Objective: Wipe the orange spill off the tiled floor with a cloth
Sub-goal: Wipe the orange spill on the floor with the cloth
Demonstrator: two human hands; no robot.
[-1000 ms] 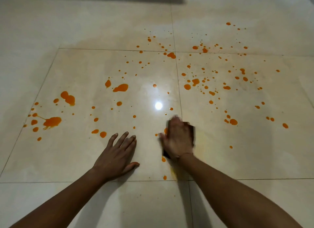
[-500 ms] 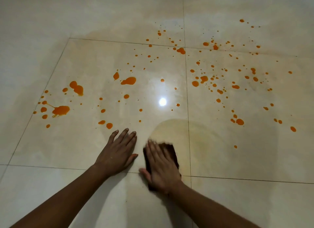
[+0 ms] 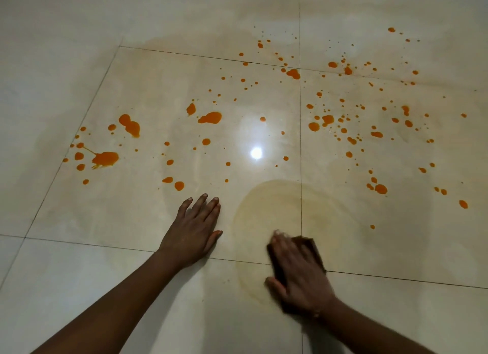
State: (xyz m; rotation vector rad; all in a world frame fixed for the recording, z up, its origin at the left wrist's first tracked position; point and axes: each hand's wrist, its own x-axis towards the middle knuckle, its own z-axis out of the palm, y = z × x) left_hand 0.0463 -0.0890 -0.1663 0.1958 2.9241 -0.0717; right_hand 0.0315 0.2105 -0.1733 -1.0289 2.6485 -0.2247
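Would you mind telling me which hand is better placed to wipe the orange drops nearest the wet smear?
The right hand: it presses the dark cloth flat beside the smear. The left hand lies bare and flat on the floor, apparently bracing.

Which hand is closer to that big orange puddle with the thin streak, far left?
Left. The left hand lies flat, down-right of the big orange puddle; the right hand presses the dark brown cloth farther right.

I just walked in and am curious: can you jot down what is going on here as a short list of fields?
surface: glossy tiled floor
mess: orange spill, scattered blots and drops
tool: dark cloth
right hand: pressing the cloth flat
left hand: flat on the floor, empty
wiped so far: yellowish smear
progress: most drops remain
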